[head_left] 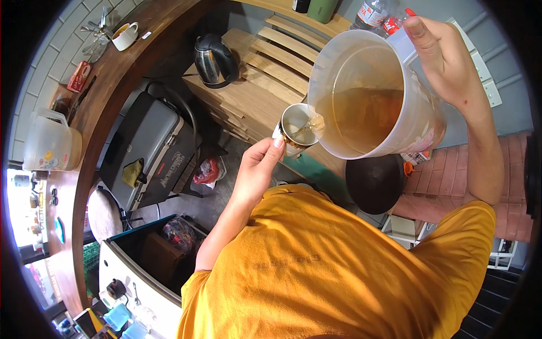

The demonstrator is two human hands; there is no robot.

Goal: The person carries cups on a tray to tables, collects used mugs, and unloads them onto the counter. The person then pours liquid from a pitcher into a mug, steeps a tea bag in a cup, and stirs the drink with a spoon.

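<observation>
My right hand [446, 62] grips the handle of a large translucent plastic pitcher [432, 121], which is tilted to the left. Amber liquid [367, 116] lies inside it, and some runs over the lip into a small cup [287, 141]. That cup is held by my left hand [261, 164], with the thumb near its rim. The cup's inside looks pale, and its outer side shows a dark and orange pattern. Little of the cup's outside shows. The pitcher's spout is right at the cup's opening.
An electric kettle [215, 61] stands on the slatted wooden bench [271, 76]. On the curved wooden counter are a white cup [125, 36] and another pitcher [53, 141]. A grey cooler box [144, 150] is at left, a round black seat [374, 185] at right. Water bottles [370, 14] stand behind.
</observation>
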